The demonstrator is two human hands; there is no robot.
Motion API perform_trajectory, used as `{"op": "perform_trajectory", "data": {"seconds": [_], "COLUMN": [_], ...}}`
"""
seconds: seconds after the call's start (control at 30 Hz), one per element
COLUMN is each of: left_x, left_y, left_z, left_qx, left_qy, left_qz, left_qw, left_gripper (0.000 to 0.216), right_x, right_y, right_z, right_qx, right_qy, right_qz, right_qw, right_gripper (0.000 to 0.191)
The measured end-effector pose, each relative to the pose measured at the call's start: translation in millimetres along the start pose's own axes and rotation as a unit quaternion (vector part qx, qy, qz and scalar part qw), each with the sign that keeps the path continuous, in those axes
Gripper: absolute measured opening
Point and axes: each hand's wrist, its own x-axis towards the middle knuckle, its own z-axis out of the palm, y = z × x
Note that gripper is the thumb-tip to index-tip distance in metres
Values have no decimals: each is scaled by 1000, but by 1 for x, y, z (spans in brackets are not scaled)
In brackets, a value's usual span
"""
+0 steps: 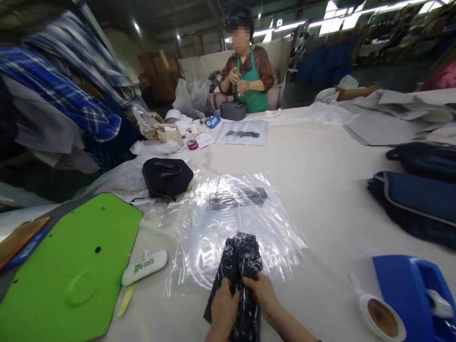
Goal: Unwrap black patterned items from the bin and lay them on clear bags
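Note:
My left hand [225,304] and my right hand [261,292] are closed on a long black folded item [245,251] at the bottom centre. Its surface has a glossy sheen; whether it is wrapped in film I cannot tell. Both thumbs press on it from above, side by side. The item's far end lies over a stack of clear plastic bags [206,228] spread flat on the table. Dark print [238,198] shows on the bags' far part.
Left lie a green board [107,237], a white oblong case [144,268] and a black bag [167,175]. Right are a blue tape dispenser [399,285], a tape roll [383,318] and dark bags [420,199]. A person in a green apron [258,80] stands across the table [317,190].

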Motion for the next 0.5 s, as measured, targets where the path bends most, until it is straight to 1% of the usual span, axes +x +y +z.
{"op": "perform_trajectory", "data": {"seconds": [0.07,0.1,0.2,0.27,0.3,0.33,0.4,0.43,0.5], "left_x": [4,3,-6,-14,-17,-19,-21,-21,-20], "left_y": [-3,-7,-25,-42,-52,-61,-77,-83,-90], "left_z": [-2,-5,-21,-33,-40,-46,-59,-66,-80], "left_qx": [-34,-53,-109,-194,-253,-317,-418,-445,-479], "left_qy": [8,20,74,121,148,177,230,245,251], "left_qz": [11,15,15,2,-13,-36,-90,-112,-137], "left_qw": [999,998,991,974,956,931,874,854,830], "left_gripper": [13,13,21,30,34,38,45,47,47], "right_x": [-7,-12,-27,-34,-36,-37,-38,-37,-35], "right_y": [-7,-11,-19,-20,-19,-18,-13,-10,-6], "right_z": [-10,-19,-56,-82,-94,-105,-122,-128,-138], "right_qx": [64,86,128,161,181,199,225,226,215], "right_qy": [-1,4,40,81,101,120,140,141,143], "right_qz": [-1,0,-1,7,15,26,44,43,25], "right_qw": [998,996,991,984,978,972,963,963,966], "right_gripper": [32,36,49,56,58,59,59,58,57]}}
